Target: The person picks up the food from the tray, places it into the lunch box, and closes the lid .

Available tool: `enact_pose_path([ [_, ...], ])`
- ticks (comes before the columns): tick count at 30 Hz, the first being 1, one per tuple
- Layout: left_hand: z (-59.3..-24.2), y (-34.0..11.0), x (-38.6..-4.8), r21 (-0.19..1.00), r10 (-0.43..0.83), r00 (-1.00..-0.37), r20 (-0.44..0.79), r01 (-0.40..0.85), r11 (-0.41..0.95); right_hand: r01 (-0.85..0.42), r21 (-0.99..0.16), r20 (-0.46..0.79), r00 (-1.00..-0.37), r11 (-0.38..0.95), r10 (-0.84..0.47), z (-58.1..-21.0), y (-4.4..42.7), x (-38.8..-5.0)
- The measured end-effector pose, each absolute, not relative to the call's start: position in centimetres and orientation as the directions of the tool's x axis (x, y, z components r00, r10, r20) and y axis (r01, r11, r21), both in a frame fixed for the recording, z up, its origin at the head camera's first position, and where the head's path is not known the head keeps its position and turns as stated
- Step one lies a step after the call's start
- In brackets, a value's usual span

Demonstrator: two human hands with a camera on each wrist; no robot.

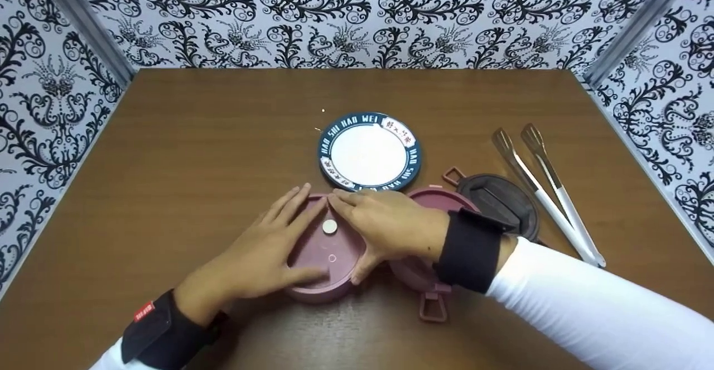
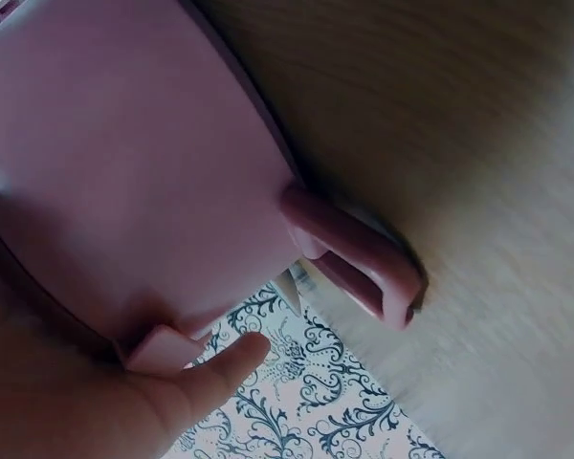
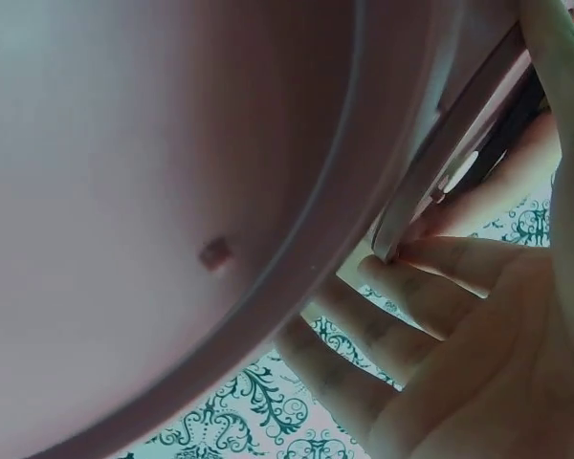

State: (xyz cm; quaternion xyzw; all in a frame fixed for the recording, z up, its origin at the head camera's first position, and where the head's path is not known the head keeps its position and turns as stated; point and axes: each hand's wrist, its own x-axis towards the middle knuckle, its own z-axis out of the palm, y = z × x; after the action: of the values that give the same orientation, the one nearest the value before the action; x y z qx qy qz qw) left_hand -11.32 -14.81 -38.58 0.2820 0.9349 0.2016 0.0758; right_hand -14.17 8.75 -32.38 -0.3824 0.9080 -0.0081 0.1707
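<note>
A round pink lid-like piece [image 1: 315, 269] with a small white knob [image 1: 329, 226] lies between the hands. My left hand [image 1: 268, 253] touches its left side, fingers spread along the far rim and thumb over the near part. Along the right edge, my right hand [image 1: 385, 219] rests with extended fingers and thumb; its palm [image 3: 488, 354] shows in the right wrist view. Partly under the right forearm is a pink round container [image 1: 410, 272] with a loop handle [image 1: 433, 307]. A pink surface [image 2: 143, 163] with a loop handle [image 2: 364, 253] fills part of the left wrist view.
Behind the hands lies a white plate with a blue rim [image 1: 414, 161]. A dark grey rounded piece [image 1: 496, 200] sits right of the pink container. Metal tongs with white handles [image 1: 563, 214] lie farther right on the brown table [image 1: 212, 130]. Patterned walls [image 1: 334, 18] enclose the table.
</note>
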Motion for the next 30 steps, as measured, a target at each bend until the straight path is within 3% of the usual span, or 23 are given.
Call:
enact_pose_path([
  [4, -38.3, -15.7, -11.7, 0.478, 0.486, -0.874, 0.021, 0.436, 0.763, -0.667, -0.199, -0.293, -0.659, 0.718, -0.693, -32.1, 9.5, -14.1],
  [10, -38.5, -17.1, -12.0, 0.428, 0.373, -0.924, 0.083, 0.371, 0.824, -0.576, -0.271, -0.313, -0.704, 0.771, -0.637, -31.9, 10.8, -14.0],
  [16, -38.8, -17.7, -11.7, 0.428, 0.332, -0.943, 0.024, 0.31, 0.849, -0.52, -0.328, -0.363, -0.701, 0.788, -0.614, -32.4, 11.0, -13.9],
  [23, -38.7, -17.9, -11.6, 0.544, 0.314, -0.945, -0.09, 0.218, 0.81, -0.575, -0.319, -0.282, -0.701, 0.753, -0.655, -33.1, 10.7, -13.8],
  [30, -38.8, -18.1, -11.6, 0.559, 0.308, -0.945, -0.111, 0.197, 0.806, -0.574, -0.342, -0.293, -0.687, 0.744, -0.664, -33.3, 10.3, -13.8],
])
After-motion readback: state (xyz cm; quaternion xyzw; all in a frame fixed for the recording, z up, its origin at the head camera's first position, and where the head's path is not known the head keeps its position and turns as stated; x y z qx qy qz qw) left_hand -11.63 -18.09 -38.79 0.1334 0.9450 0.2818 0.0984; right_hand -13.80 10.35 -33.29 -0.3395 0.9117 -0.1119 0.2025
